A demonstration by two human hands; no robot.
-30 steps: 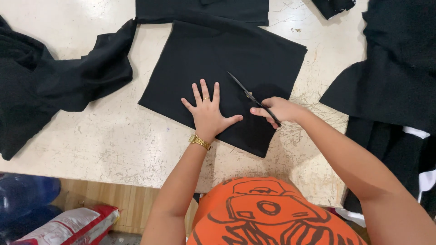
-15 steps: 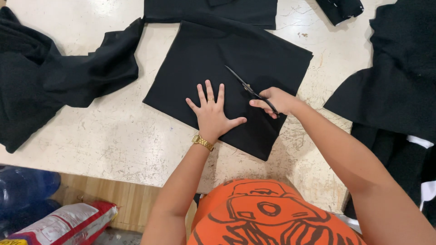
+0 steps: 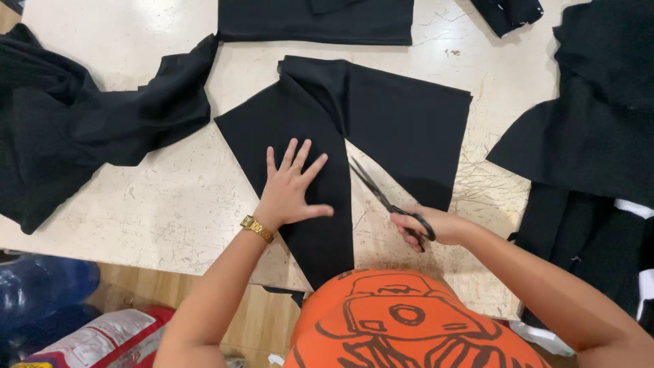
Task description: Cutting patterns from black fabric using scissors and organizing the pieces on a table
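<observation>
Your right fingers point(image 3: 415, 232) are closed through the scissors point(image 3: 388, 201) handles, blades parted, while your left hand point(image 3: 289, 191) lies flat and spread on the cloth point(image 3: 381, 116) on the counter point(image 3: 136, 197). Since a second ago the cloth has split into two pieces with bare counter between, so the cut looks nearly through.

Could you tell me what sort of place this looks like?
Probably a tailoring or garment workshop: a scarred cutting table, black fabric being cut with scissors in the right hand, more cloth pieces around.

Orange shirt point(image 3: 409, 320) with dark line print, gold wristwatch point(image 3: 257, 228), finger ring point(image 3: 295, 165), bare forearms.
</observation>
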